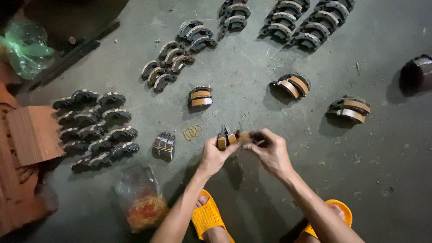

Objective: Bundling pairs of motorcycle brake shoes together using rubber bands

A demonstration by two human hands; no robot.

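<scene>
- The person stands over a grey concrete floor (252, 81), and both hands are raised above it with a small bundle of brake shoes (228, 137) held between them, just in front of the orange sandals (208, 217).
- The left hand (215, 155) has its fingers closed round the bundle from below, pinching the curved pieces side by side so they stay together as one stack.
- The right hand (270, 150) is curled at the bundle's other end; its fingertips are blurred, so I cannot tell whether they grip the metal or something thin stretched over it.
- The bundle itself: a few curved dark metal pieces with tan lining along the outer faces, standing on edge and pressed close.
- A little heap of yellow rubber bands (192, 132) lies on the floor just beside the hands (handy, I would guess, for tying).
- Finished-looking sets (200, 96) with tan faces sit in ones, well apart from each other, farther out.
- Loose dark pieces lie in neat rows (96, 128) at the left and in more rows along the far edge, seemingly sorted by kind.
- A clear plastic bag (141, 198) with something orange inside rests near the left sandal.
- A stack of brown cardboard (33, 132) is at the far left.
</scene>
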